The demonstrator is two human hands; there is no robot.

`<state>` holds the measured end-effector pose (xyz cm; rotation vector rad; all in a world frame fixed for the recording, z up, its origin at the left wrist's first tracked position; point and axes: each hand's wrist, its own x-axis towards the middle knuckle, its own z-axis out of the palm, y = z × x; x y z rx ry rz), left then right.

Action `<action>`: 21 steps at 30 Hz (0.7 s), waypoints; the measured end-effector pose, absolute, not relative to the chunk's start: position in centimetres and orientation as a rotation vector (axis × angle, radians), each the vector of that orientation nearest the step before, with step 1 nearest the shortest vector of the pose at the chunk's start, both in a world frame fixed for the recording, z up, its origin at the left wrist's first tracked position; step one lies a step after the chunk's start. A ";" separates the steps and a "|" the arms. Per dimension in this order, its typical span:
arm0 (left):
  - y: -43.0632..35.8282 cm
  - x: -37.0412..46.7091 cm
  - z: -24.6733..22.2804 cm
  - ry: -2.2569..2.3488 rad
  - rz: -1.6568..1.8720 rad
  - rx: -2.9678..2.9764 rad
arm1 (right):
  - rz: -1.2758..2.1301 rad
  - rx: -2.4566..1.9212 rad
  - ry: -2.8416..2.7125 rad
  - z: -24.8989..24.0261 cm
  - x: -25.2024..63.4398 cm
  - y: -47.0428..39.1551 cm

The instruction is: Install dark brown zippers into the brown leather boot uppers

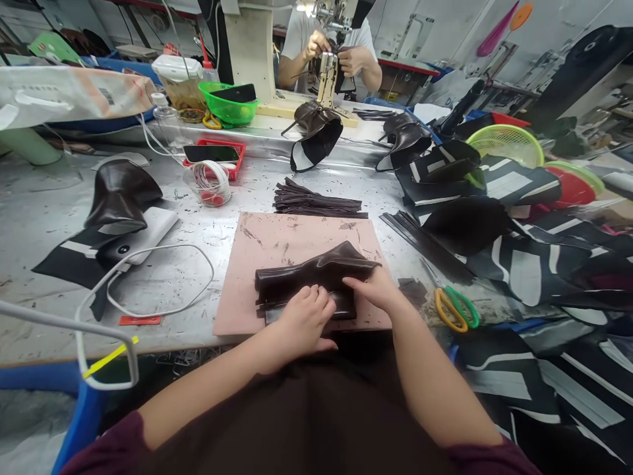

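Biggest first: I work at a metal-topped counter (pixel 252 191) with a pink board (pixel 306 231) at my edge. The leather (pixel 297 274), dark brown and glossy, lies folded on the board's near half, right of centre. Likely light, soft and floppy, maybe a bit slick, low break risk; creases look the main worry. Best hold: a pinch at the right end, other hand flat on the near layer so the fold doesn't slide.

Right hand (pixel 378 290) looks clamped on that right end, thumb on top, fingers mostly hidden under it. Left hand (pixel 309 323) rests on the near layer, fingers bent, thumb apart; can't tell if it grips or just presses.

Containers: blue bin (pixel 39 377) by my left, pale plastic inside. Yellow basket (pixel 524 142) far right, contents unclear. Green basket (pixel 230 115) far left, a dark slab (pixel 235 94) leaning in it. White-lidded tub (pixel 180 89) beside that, something brownish inside. Red tray (pixel 241 158) nearer, phone (pixel 211 154) lying across it, something white below.
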<state>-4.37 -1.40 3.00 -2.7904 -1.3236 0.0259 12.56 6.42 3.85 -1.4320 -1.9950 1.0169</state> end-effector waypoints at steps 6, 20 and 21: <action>-1.1 -4.0 2.1 -1.355 -0.097 -2.776 | 0.979 -1.471 -1.992 2.9 12.6 7.6; -0.1 -3.2 3.1 -1.361 0.031 -2.835 | 0.976 -1.551 -1.972 2.7 12.4 8.8; 0.1 -3.0 3.3 -1.364 0.065 -2.839 | 0.947 -1.561 -2.024 2.8 12.4 9.0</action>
